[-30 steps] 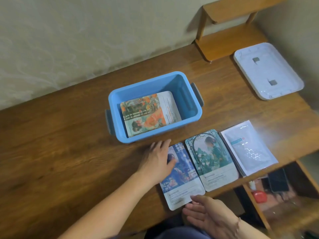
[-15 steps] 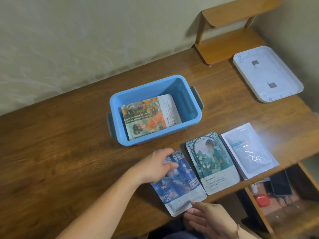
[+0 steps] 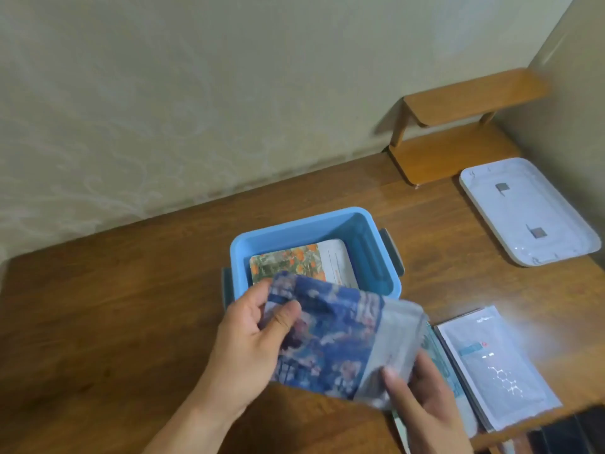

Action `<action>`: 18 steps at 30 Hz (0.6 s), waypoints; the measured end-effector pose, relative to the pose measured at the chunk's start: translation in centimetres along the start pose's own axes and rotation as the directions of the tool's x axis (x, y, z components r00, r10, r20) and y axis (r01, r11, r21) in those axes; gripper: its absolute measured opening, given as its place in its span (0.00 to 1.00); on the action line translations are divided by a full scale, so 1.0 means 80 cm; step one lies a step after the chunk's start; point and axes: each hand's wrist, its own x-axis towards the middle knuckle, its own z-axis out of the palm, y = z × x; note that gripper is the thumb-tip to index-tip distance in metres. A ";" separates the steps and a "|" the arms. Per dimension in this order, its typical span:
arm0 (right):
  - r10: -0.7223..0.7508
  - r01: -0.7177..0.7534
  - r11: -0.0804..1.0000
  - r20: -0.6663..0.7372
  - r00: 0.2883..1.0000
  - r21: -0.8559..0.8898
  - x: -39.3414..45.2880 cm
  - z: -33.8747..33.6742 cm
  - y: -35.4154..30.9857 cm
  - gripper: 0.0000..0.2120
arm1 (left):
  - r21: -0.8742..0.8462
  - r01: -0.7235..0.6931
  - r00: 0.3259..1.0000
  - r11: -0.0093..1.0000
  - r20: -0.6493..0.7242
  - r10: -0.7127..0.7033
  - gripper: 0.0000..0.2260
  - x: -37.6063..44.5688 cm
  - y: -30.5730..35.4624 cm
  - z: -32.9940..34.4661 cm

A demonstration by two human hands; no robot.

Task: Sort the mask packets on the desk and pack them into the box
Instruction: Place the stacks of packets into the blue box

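The blue-patterned packet (image 3: 334,335) is off the desk (image 3: 114,316), held between both hands just in front of the blue box (image 3: 314,224). The left hand (image 3: 248,348) grips its left end, thumb curled over the top face. The right hand (image 3: 422,398) holds its pale right end, thumb on top. The packet is blurred. An orange-flowered packet (image 3: 294,260) lies flat inside the box. A white packet (image 3: 497,365) lies on the desk to the right, with a green-edged packet (image 3: 438,358) just beside it, mostly hidden. A white lid (image 3: 530,211) lies well apart, beside a wooden shelf (image 3: 458,132).
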 end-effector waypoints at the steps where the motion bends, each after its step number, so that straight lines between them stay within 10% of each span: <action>1: -0.065 0.065 0.998 -0.004 0.998 -0.020 0.023 0.005 -0.015 0.29 | -0.026 0.003 0.998 1.000 -0.057 -0.004 0.09 0.008 0.004 -0.002; 5: -0.222 0.207 0.926 -0.011 0.975 -0.316 0.098 0.027 -0.067 0.07 | 0.215 -0.020 0.986 0.976 -0.158 0.055 0.09 0.054 0.007 -0.021; 9: -0.081 0.110 0.774 0.074 0.994 -0.623 0.166 0.043 -0.086 0.11 | 0.609 0.049 0.984 0.792 -0.165 0.066 0.18 0.097 -0.001 -0.039; 13: 0.117 0.032 0.551 0.115 0.986 -0.834 0.197 0.057 -0.075 0.10 | 0.957 -0.006 0.999 0.292 -0.005 0.035 0.20 0.119 -0.005 -0.034; 18: 0.287 0.018 0.308 0.111 0.951 -0.951 0.198 0.065 -0.085 0.09 | 0.978 -0.052 0.990 -0.201 0.076 0.115 0.25 0.121 -0.002 -0.006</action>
